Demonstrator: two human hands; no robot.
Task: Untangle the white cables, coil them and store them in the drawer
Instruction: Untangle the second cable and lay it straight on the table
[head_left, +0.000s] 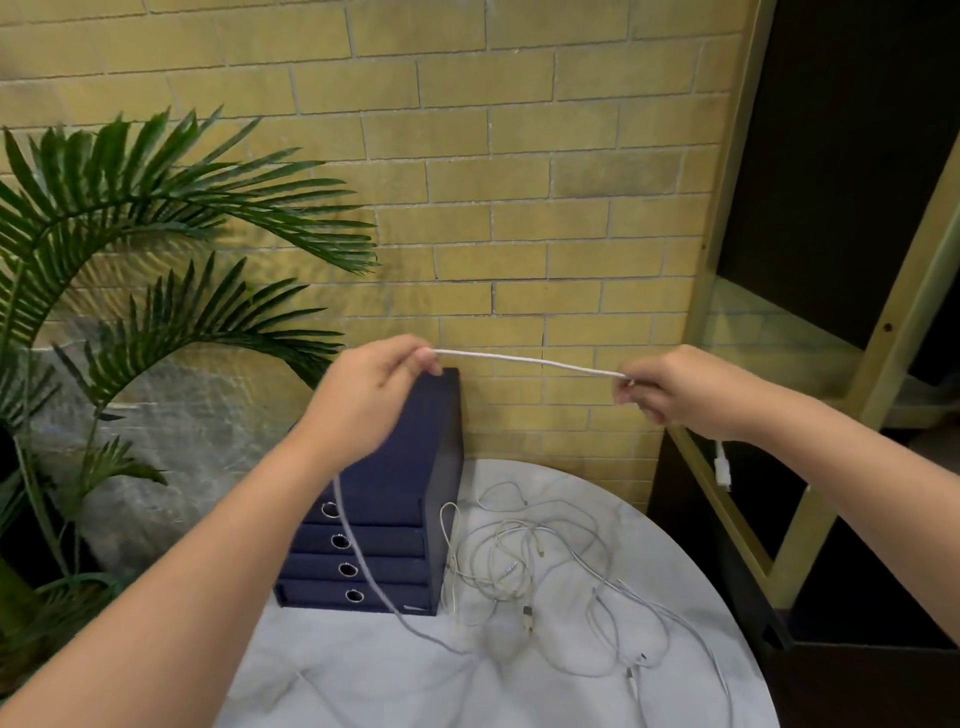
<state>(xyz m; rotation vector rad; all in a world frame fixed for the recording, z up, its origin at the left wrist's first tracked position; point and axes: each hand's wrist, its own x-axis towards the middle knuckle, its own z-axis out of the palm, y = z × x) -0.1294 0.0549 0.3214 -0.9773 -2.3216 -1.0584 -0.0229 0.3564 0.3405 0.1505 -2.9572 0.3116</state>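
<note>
Braided white cable (524, 359) is pinched taut above the navy drawer unit (395, 493) between left hand (374, 395) and right hand (675, 392); a blurred plug (722, 467) hangs right of the unit.

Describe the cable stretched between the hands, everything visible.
The white cable, seemingly braided, runs taut between the left hand and right hand, both pinching it. Past the left hand it hangs across the navy drawer unit onto the marble table. Its white plug dangles below the right wrist.

Marble table (675, 525) — drawer unit (384, 519), cables (530, 571)
</note>
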